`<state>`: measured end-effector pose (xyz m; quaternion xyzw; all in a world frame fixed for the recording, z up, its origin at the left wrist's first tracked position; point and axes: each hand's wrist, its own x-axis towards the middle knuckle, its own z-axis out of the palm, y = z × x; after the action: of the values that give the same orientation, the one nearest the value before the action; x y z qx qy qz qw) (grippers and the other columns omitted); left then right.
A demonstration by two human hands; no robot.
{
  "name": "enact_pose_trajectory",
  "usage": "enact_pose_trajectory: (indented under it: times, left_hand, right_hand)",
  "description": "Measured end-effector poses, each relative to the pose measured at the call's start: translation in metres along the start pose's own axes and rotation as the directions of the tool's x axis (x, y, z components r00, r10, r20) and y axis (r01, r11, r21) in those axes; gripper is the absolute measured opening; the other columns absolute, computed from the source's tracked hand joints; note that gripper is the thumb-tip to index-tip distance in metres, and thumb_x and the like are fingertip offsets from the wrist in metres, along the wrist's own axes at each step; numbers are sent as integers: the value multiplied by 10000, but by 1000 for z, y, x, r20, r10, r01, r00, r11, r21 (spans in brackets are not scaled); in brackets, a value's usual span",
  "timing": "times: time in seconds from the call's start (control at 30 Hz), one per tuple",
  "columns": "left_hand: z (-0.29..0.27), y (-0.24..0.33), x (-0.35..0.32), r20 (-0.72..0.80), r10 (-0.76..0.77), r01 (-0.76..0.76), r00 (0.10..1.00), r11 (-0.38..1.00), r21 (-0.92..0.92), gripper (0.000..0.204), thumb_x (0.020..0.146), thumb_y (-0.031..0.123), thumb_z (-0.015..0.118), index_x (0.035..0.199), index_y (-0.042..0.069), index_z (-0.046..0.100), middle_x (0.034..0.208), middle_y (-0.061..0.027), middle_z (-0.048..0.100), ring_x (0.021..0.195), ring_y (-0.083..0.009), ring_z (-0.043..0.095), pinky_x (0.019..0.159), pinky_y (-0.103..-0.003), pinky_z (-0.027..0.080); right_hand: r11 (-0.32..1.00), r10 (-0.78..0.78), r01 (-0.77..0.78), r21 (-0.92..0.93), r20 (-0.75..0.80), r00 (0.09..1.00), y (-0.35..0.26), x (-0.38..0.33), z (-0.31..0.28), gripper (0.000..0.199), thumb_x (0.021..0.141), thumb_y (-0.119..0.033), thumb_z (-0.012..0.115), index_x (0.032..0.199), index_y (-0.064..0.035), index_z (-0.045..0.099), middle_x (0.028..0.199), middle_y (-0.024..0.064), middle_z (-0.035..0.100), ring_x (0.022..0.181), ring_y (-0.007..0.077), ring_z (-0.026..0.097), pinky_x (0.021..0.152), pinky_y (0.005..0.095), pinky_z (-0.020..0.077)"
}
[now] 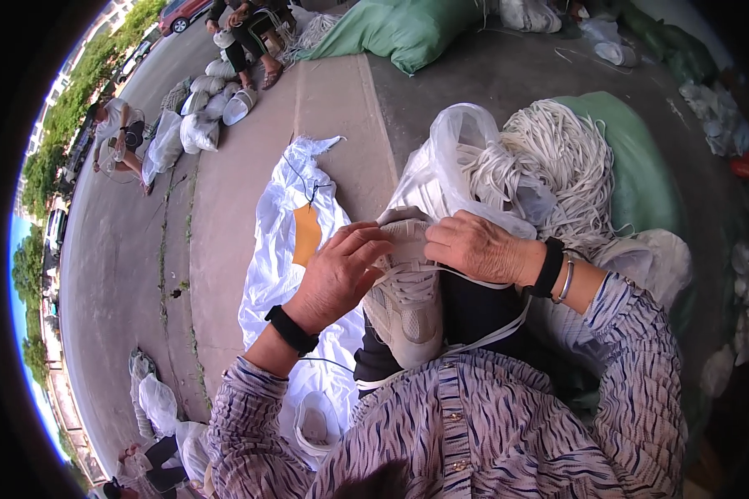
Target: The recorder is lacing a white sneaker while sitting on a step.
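Observation:
A pale beige sneaker (pixel 405 308) lies on my dark-clad lap, toe pointing toward me, with a white lace (pixel 408 283) strung across its front. My left hand (pixel 341 268) is on the sneaker's left side, its fingers curled at the upper edge near the tongue. On the other side, my right hand (pixel 481 249) pinches at the sneaker's upper edge; a lace runs by its fingertips, but the fingers cover what exactly they grip. A loose lace end (pixel 495 334) trails over my lap to the right.
Beyond my right hand sit a clear plastic bag (pixel 466 133) and a big heap of white laces (pixel 558 170) against a green sack (pixel 632 158). A white woven sack (pixel 266 249) lies at left, with another pale shoe (pixel 314 422) below. Other people sit farther off.

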<state>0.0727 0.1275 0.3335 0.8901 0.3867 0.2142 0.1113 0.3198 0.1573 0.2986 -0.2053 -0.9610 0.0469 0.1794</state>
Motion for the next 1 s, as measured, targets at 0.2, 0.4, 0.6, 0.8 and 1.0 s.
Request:
enact_pose_trajectory:
  times: [0.2, 0.4, 0.6, 0.8, 1.0]
  left_hand:
    - [-18, -10, 15, 324, 132, -171, 937, 981, 95, 253, 648, 134, 746, 848, 101, 593, 883, -39, 542, 894, -232, 547, 710, -344, 521]
    - [-9, -5, 22, 349, 212, -239, 913, 970, 35, 250, 651, 151, 749, 837, 94, 591, 829, -44, 523, 844, -235, 539, 667, -344, 514]
    - [9, -6, 29, 383, 129, -180, 915, 979, 98, 134, 718, 140, 687, 832, 111, 622, 929, -54, 541, 918, -252, 527, 742, -370, 496]
    - [9, -15, 37, 476, 66, -92, 877, 995, 31, 95, 716, 121, 667, 795, 120, 613, 894, -48, 557, 887, -249, 525, 742, -383, 493]
    - [4, -11, 26, 389, 89, -94, 917, 996, -6, 115, 725, 115, 640, 837, 123, 613, 885, -56, 561, 893, -250, 548, 786, -382, 483]
  right_hand:
    - [988, 71, -101, 115, 240, 968, -2, 5, -2, 51, 717, -59, 618, 731, -20, 589, 850, 123, 546, 767, 298, 629, 702, 388, 516]
    - [886, 333, -423, 188, 378, 864, -6, 6, 3, 119, 756, -138, 601, 750, -29, 647, 845, 129, 554, 816, 319, 596, 736, 406, 472]
    - [876, 386, -453, 168, 320, 865, -9, 1, 13, 94, 745, -109, 589, 748, -34, 646, 844, 143, 558, 823, 318, 601, 729, 402, 476]
    - [871, 410, -430, 238, 130, 903, -14, 3, 11, 83, 773, -98, 575, 780, -35, 629, 832, 124, 555, 736, 303, 605, 680, 402, 482]
    - [19, 752, -87, 996, 43, 658, 4, 18, -59, 173, 905, -179, 514, 843, -27, 567, 961, 79, 620, 675, 112, 565, 637, 254, 469]
